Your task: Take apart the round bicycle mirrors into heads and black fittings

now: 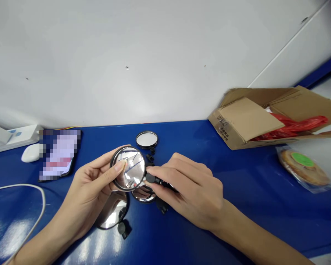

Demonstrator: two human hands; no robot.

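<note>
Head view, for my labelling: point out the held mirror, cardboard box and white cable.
Held mirror [135, 170]: head view, on its glass.
Cardboard box [248, 119]: head view, on its flap.
White cable [43, 201]: head view, on its bend.

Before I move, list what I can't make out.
Head view:
- Phone screen: pixelated.
- Cardboard box interior: partly hidden by flap and red plastic.
- Black piece: mostly covered by right hand.
- White cable: cut off by left edge.
- Lower left mirror: partly behind left hand.
</note>
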